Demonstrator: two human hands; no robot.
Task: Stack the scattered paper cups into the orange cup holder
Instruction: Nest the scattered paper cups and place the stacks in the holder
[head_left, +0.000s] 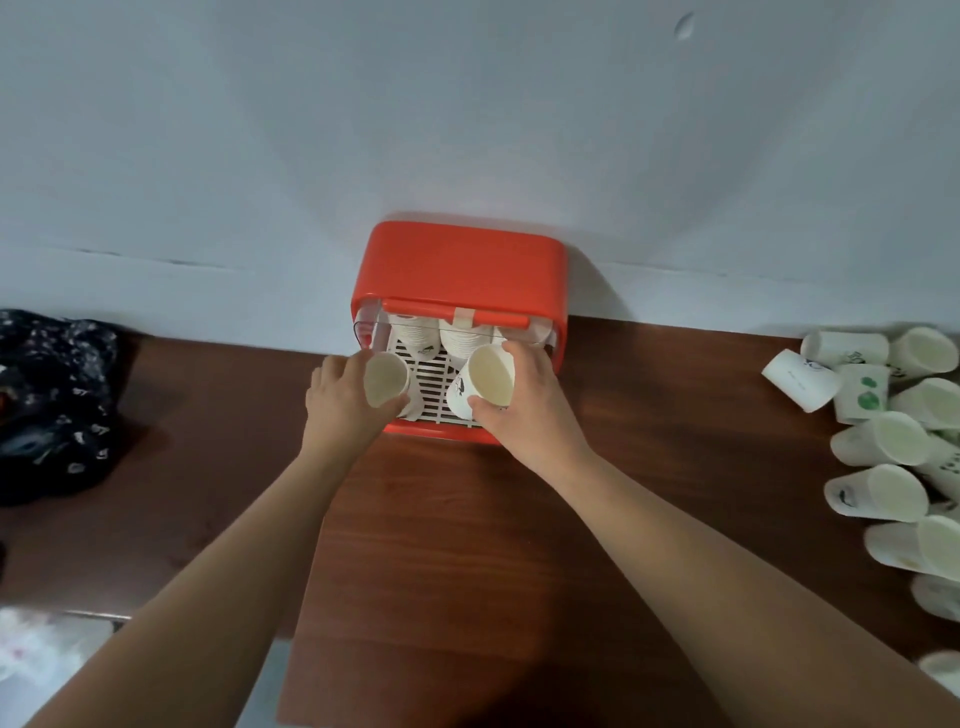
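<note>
Currently you have both hands at the open front of the orange cup holder (457, 265), which sits on the table (467, 519) against the wall. Your left hand (337, 395) curls its fingers and thumb round the left cup (385, 378), and your right hand (524, 400) grips the right cup (488, 376) near its rim. This grip presumably leaves each base free to go in first. Both cups are above the white slatted tray (431, 379), just in front of two stacks (413, 332) at the back. Each cup's long axis is tilted, with the mouth up towards you and the base down towards the tray. The two bases lean inward. The loose cups (893, 441) still to be stacked lie on their sides, well apart to your right.
</note>
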